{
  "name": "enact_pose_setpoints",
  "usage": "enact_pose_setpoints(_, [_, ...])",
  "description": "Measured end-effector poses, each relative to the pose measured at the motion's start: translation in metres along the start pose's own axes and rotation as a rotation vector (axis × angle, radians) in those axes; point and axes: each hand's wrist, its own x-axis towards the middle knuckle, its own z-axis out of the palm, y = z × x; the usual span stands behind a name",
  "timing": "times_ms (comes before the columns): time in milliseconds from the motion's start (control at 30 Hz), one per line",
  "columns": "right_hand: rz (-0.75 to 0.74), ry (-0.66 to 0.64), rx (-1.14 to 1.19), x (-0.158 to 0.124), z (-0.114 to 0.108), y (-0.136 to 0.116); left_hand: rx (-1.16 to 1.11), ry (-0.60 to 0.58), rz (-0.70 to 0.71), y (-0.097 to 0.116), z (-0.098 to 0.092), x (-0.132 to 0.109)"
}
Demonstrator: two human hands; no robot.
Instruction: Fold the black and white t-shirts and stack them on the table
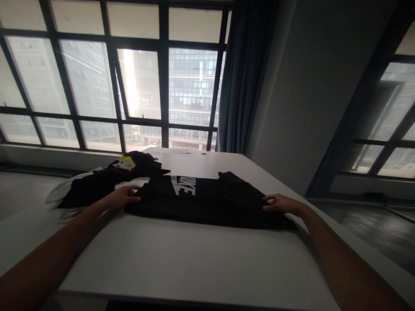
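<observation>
Black shirt (207, 209) between left grip (122, 196) and right grip (281, 203), ends pinched in both.

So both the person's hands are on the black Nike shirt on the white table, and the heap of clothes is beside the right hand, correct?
Not quite: the heap of clothes lies beside the left hand, not the right hand, as the head view shows. Both hands are indeed on the black Nike shirt on the white table.
</observation>
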Motion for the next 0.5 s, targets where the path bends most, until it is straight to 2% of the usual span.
enact_pose_setpoints(200, [0.028,-0.077,0.041,-0.011,-0.01,0.002,-0.068,0.162,0.1,0.015,0.002,-0.004])
enact_pose_setpoints(367, [0.077,-0.133,0.006,-0.008,-0.005,0.007,0.043,0.124,0.078,0.015,-0.001,-0.006])
enact_pose_setpoints(433, [0.081,-0.114,-0.048,-0.001,-0.002,0.01,0.141,0.104,0.065,0.01,-0.003,-0.004])
enact_pose_setpoints(500, [0.054,-0.035,-0.14,0.008,0.001,0.013,0.25,0.105,0.058,0.007,-0.001,-0.001])
